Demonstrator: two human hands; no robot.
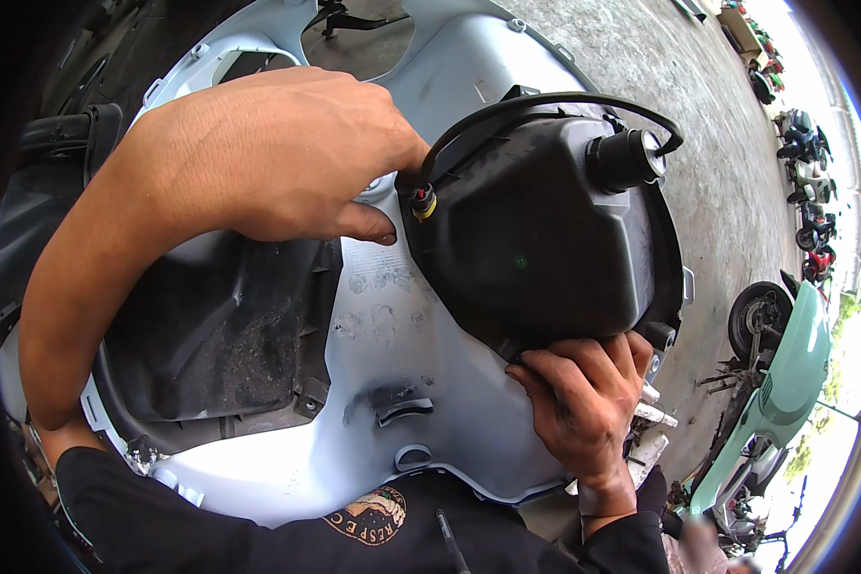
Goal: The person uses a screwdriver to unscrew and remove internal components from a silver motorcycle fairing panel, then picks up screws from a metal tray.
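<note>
A light blue scooter body panel (pixel 383 325) lies with its inner side up in front of me. On its right half sits a black plastic lamp housing (pixel 536 239), with a round black cap (pixel 631 161) and a looping black cable (pixel 536 100). My right hand (pixel 588 397) grips the housing's near edge with curled fingers. Reaching over the panel, my left hand (pixel 306 158) is at the housing's left edge beside a small yellow-ringed connector (pixel 423 202). Its thumb is stretched out; the other fingertips are hidden. A second black housing (pixel 230 335) lies under my left arm.
Grey concrete floor (pixel 708 182) stretches away on the right. A pale green scooter (pixel 784 383) stands there, with several parked scooters (pixel 813 191) farther off. More dark parts (pixel 53 191) are at the far left. The panel's near edge lies against my black shirt (pixel 287 545).
</note>
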